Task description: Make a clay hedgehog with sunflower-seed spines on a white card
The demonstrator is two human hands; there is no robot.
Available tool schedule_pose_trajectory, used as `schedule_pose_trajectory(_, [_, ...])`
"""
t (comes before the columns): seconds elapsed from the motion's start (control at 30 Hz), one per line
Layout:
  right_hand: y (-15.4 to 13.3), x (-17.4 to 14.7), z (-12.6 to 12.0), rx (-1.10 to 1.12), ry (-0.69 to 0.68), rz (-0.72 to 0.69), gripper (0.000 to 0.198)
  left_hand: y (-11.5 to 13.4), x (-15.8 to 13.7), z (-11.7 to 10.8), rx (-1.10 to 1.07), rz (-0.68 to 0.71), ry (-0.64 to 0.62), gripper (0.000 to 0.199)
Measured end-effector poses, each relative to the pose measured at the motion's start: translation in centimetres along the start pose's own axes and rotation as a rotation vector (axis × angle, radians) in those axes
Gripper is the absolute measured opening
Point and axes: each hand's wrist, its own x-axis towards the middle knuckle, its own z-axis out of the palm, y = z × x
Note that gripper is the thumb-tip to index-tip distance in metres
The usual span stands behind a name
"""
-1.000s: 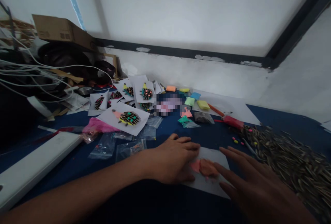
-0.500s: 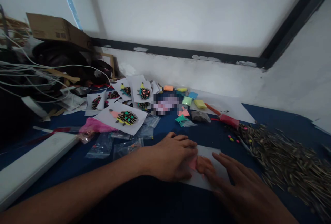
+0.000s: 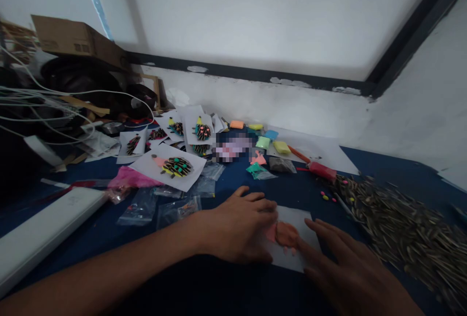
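Observation:
A small white sheet of paper point(image 3: 305, 217) lies on the blue table, bearing a flat brown-orange patch of modelling clay point(image 3: 286, 234). Pink clay point(image 3: 271, 233) adjoins its left side, partly under my fingers, and two tiny pink bits stick out below. My left hand point(image 3: 241, 226) rests palm down over the sheet's left part, fingers spread, holding nothing. From the right, my right hand point(image 3: 346, 262) reaches over the paper with its fingers apart. One of its fingertips is at the orange clay's right edge; whether it presses cannot be made out.
Sunflower seeds point(image 3: 404, 228) are heaped at the right, by a red-handled tool point(image 3: 323, 170). Clay packs, such as a yellow one point(image 3: 281, 147), lie at the back. Hedgehog figures on paper point(image 3: 177, 166), plastic bags point(image 3: 137, 206) and a long white box point(image 3: 54, 233) occupy the left.
My right hand has drawn back slightly to the right, so more of the orange clay and the pink bits below it show. The left hand stays nearly still.

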Motion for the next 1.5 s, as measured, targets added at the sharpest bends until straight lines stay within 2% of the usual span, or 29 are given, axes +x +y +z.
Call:
schedule_pose_trajectory(0.2, [0.3, -0.1, 0.1, 0.006, 0.085, 0.124, 0.031, -0.2, 0.0, 0.2, -0.001, 0.015, 0.016, 0.064])
schedule_pose_trajectory(0.5, [-0.6, 0.2, 0.9, -0.056, 0.051, 0.05, 0.034, -0.3, 0.1, 0.5, -0.005, 0.013, 0.013, 0.061])
schedule_pose_trajectory(0.7, [-0.2, -0.3, 1.7, -0.047, -0.032, 0.037, 0.037, -0.3, 0.2, 0.4, -0.006, 0.016, 0.004, 0.055])
schedule_pose_trajectory(0.9, [0.1, -0.3, 2.2, 0.058, -0.046, 0.166, 0.031, -0.2, 0.1, 0.3, -0.005, 0.017, 0.009, 0.06])
schedule_pose_trajectory(1.03, [-0.1, 0.1, 2.4, 0.075, 0.041, 0.198, 0.031, -0.3, 0.2, 0.4, -0.004, 0.014, 0.017, 0.059])
schedule_pose_trajectory(1.2, [-0.9, 0.8, 2.5, 0.052, 0.075, 0.154, 0.033, -0.3, 0.3, 0.4, -0.003, 0.011, 0.011, 0.057])
schedule_pose_trajectory(1.5, [-0.1, 2.7, 1.5, 0.096, -0.057, 0.042, 0.031, -0.3, 0.2, 0.5, -0.017, 0.011, 0.011, 0.058])
